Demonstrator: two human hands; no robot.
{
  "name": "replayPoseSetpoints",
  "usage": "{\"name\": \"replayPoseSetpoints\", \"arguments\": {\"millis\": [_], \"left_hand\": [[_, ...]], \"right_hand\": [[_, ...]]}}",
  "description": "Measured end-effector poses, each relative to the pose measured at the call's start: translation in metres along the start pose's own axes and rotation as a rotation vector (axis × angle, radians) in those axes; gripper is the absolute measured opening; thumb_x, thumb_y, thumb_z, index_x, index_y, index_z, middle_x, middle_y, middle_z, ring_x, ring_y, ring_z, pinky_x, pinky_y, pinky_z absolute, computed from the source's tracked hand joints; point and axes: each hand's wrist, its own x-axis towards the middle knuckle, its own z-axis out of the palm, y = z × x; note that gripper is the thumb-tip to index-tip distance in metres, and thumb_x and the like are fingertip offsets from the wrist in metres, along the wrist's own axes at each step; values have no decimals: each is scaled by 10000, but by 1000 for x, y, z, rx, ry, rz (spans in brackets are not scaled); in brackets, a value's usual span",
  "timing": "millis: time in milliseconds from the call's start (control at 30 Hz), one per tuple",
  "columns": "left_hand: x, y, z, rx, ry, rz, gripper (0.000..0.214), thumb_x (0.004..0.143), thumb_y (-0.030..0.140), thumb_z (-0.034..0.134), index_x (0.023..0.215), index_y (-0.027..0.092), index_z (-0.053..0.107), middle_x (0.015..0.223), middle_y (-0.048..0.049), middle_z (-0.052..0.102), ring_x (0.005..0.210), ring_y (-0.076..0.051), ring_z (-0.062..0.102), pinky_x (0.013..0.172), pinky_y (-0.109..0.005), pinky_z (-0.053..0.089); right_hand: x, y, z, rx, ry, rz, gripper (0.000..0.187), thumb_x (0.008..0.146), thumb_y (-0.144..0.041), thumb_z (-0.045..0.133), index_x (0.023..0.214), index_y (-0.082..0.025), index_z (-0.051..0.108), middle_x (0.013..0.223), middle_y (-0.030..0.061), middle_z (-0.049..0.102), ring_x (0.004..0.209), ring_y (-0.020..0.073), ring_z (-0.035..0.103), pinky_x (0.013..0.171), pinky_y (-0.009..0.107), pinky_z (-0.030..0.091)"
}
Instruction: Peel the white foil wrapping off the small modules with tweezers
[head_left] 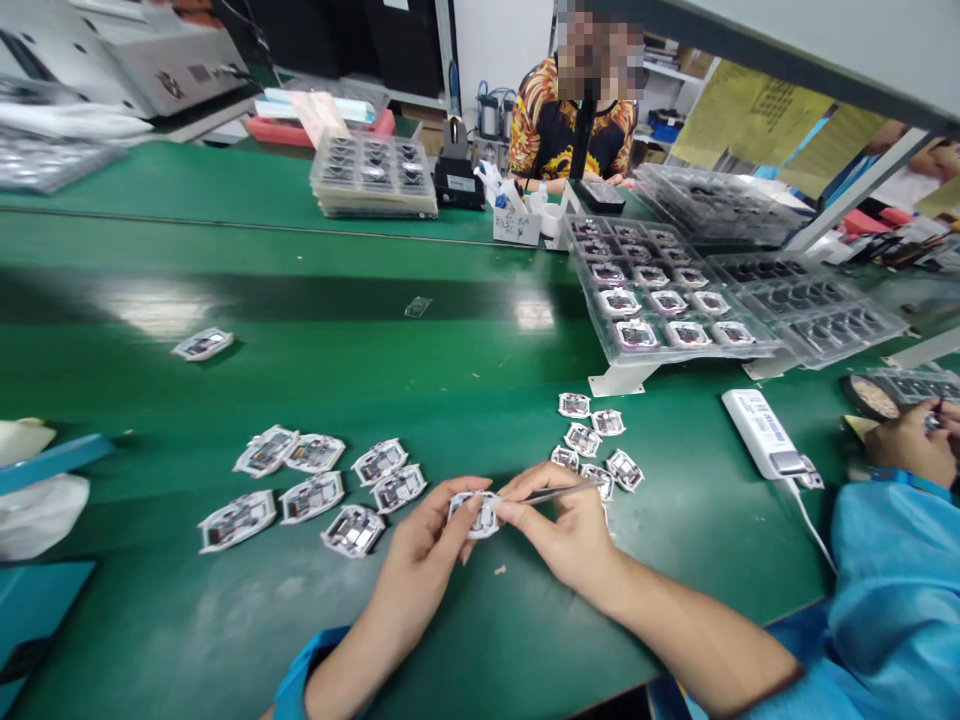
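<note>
My left hand point(424, 540) pinches a small white-edged electronic module point(474, 515) between thumb and fingers, above the green workbench point(165, 610). My right hand point(559, 525) grips slim metal tweezers point(562, 492), whose tips reach the module beside my left thumb. The fingers partly hide the module. Several similar modules point(311, 490) lie in loose rows left of my hands. Another group of smaller modules point(592, 440) lies just beyond my right hand.
A clear tray stack of modules point(645, 290) stands on white supports ahead right. A white electrical device point(761, 433) with a cable lies to the right. A co-worker's hand point(911, 445) in a blue sleeve works at the right edge. Another person point(574, 130) sits across the bench.
</note>
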Motion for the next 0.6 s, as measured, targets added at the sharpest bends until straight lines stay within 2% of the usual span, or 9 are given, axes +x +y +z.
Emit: {"name": "replayPoseSetpoints", "arguments": {"millis": [133,333,467,600], "left_hand": [[0,0,-1,-22,-19,-44,413,761,513,669,978,162,647,560,67,508,527,-116,439,511,-228,344],[-2,4,-3,-86,-43,-113,443,739,495,699,1028,169,620,709,2,647,622,-138,489,572,-240,391],[-2,6,-3,-88,-58,-131,414,724,480,714,976,163,626,678,-11,663,598,-141,475,542,-244,360],[-3,5,-4,-157,-62,-139,389,768,447,682,1033,164,643,687,0,638,611,-143,479,569,-254,366]], "right_hand": [[1,1,-4,-48,-22,-67,57,783,-201,747,779,-201,690,807,46,727,783,196,692,752,339,528],[10,0,-9,110,42,11,98,760,-213,764,782,-212,669,810,16,703,783,177,668,750,319,518],[12,-2,-10,220,51,27,141,734,-267,796,759,-213,667,798,6,692,781,169,651,753,309,509],[12,-1,-10,202,20,75,157,726,-294,804,751,-214,672,761,-3,662,728,157,620,710,293,491]]}}
